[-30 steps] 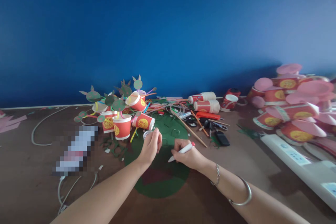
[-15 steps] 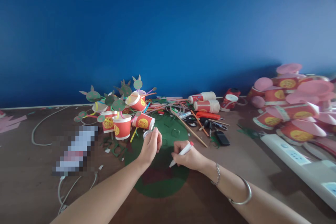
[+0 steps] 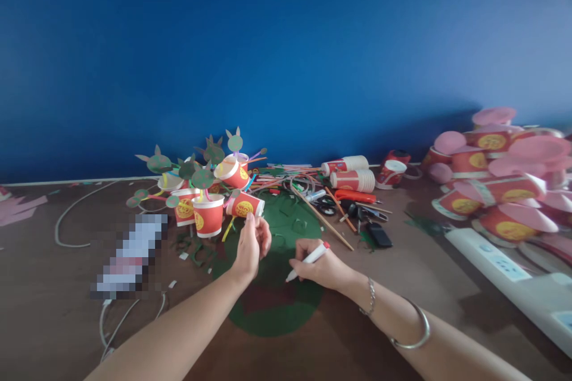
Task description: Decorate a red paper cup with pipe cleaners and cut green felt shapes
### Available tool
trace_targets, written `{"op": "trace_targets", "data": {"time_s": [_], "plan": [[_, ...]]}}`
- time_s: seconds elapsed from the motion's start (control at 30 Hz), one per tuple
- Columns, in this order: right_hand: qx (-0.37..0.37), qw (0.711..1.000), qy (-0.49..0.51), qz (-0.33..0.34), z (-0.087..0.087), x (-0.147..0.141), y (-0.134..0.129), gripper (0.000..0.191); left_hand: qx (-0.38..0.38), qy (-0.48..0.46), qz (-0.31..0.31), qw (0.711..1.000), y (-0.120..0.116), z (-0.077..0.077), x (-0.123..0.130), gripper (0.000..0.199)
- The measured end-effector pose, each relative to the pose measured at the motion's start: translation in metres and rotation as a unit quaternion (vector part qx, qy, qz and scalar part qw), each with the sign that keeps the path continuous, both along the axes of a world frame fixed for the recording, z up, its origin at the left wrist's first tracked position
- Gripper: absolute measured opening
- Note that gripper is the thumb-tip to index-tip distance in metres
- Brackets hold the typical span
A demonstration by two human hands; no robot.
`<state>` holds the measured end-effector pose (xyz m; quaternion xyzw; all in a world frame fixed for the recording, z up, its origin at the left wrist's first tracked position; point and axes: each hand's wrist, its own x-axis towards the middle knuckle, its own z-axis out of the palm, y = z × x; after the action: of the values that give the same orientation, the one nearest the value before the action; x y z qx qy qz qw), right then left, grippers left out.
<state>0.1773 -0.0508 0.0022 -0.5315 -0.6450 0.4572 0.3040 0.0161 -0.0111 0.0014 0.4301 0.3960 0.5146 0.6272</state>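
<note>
My right hand is closed around a white marker with a red end. The marker slants down to the left, its pale tip just above a round green mat. Over the mat's left part is my left hand, fingers curled inward and thumb up; whatever it pinches is hidden behind the fingers. Just beyond that hand lies a tipped red paper cup. Left of it stands another red paper cup, near green paper animal heads on coloured stems.
A phone with a cable lies at left. Behind the mat are a wooden stick, stacked paper cups, an orange-handled tool and a black key fob. At right are a white power strip and piled cups with pink paper.
My left hand has turned and drawn slightly left; a small white round piece seen by its fingers is now hidden. The marker tip has shifted slightly left.
</note>
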Motion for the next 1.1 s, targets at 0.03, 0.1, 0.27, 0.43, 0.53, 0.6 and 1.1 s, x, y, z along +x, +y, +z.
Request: {"op": "trace_targets", "data": {"time_s": [0.03,0.1,0.27,0.43,0.53,0.6,1.1], "plan": [[0.000,1.000,-0.003,0.001,-0.0006,0.0002,-0.0003,0.021,0.000,-0.005,0.001,1.000,-0.0001,0.0003,0.0000,0.054],[0.006,1.000,-0.008,0.002,-0.0010,0.0003,-0.0006,0.022,0.002,-0.012,0.004,1.000,-0.0003,0.0006,0.0000,0.054],[0.011,1.000,-0.009,-0.014,0.0013,-0.0007,0.0003,0.021,0.007,-0.011,0.008,1.000,-0.0007,0.0003,-0.0002,0.053],[0.023,0.999,-0.018,-0.033,0.0015,-0.0018,0.0004,0.022,0.009,-0.003,0.004,1.000,-0.0004,0.0001,-0.0005,0.053],[0.035,0.998,-0.017,-0.040,0.0002,-0.0018,0.0006,0.024,0.012,0.000,0.002,1.000,-0.0002,-0.0001,-0.0004,0.052],[0.042,0.998,-0.016,-0.046,-0.0003,-0.0016,0.0009,0.025,0.015,0.004,0.003,1.000,-0.0001,-0.0004,-0.0004,0.052],[0.042,0.998,-0.018,-0.045,-0.0006,-0.0005,0.0023,0.023,0.017,0.024,0.005,1.000,0.0010,-0.0029,-0.0006,0.052]]}}
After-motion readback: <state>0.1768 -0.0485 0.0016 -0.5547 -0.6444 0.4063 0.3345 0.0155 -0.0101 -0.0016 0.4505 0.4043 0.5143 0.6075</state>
